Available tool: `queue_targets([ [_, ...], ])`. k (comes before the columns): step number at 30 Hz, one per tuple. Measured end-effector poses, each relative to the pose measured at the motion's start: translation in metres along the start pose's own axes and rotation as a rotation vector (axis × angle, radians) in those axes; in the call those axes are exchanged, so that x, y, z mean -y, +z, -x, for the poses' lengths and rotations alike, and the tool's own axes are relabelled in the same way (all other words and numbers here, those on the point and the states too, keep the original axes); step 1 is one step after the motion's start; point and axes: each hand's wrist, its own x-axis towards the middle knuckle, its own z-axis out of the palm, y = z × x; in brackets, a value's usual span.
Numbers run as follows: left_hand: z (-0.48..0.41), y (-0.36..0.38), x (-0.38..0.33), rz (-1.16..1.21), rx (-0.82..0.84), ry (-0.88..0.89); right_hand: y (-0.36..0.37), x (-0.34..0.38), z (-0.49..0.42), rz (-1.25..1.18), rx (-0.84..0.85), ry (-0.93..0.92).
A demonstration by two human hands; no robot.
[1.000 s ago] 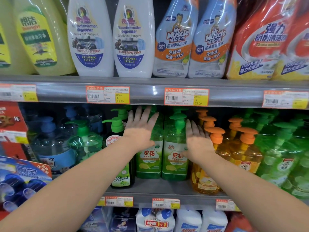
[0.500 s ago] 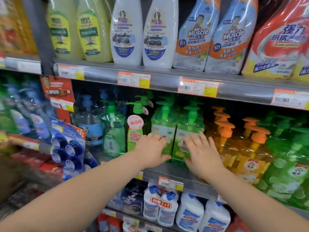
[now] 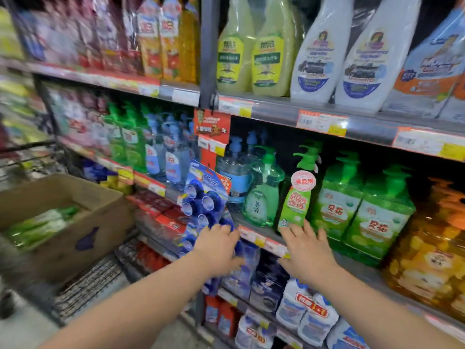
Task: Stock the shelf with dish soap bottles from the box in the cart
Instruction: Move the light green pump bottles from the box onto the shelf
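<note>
Bare and empty, the left hand (image 3: 218, 250) and right hand (image 3: 307, 255) hover with fingers spread wide before the shelf (image 3: 261, 238) edge. At one o'clock from the right hand stand green dish soap bottles (image 3: 362, 210). At nine o'clock, well apart, the cardboard box (image 3: 83, 222) in the cart (image 3: 88, 285) holds more green bottles (image 3: 40, 225), blurred.

blue hanging blister pack (image 3: 205, 197), shelf price tags (image 3: 322, 122)
</note>
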Motion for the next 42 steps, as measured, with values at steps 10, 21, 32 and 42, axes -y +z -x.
queue_targets([
  [10,0.181,0.039,0.25,0.047,0.057,-0.404,-0.015,0.292,-0.044,-0.046,0.0,-0.331],
  [21,0.313,0.074,0.411,0.157,0.052,-0.728,-0.025,0.513,-0.068,-0.069,0.087,-0.604],
  [32,0.297,0.111,0.527,0.205,0.088,-0.814,-0.02,0.633,-0.178,-0.038,0.091,-0.694],
  [42,0.204,0.13,0.667,0.137,0.219,-0.748,-0.009,0.701,-0.324,-0.115,0.208,-0.619],
])
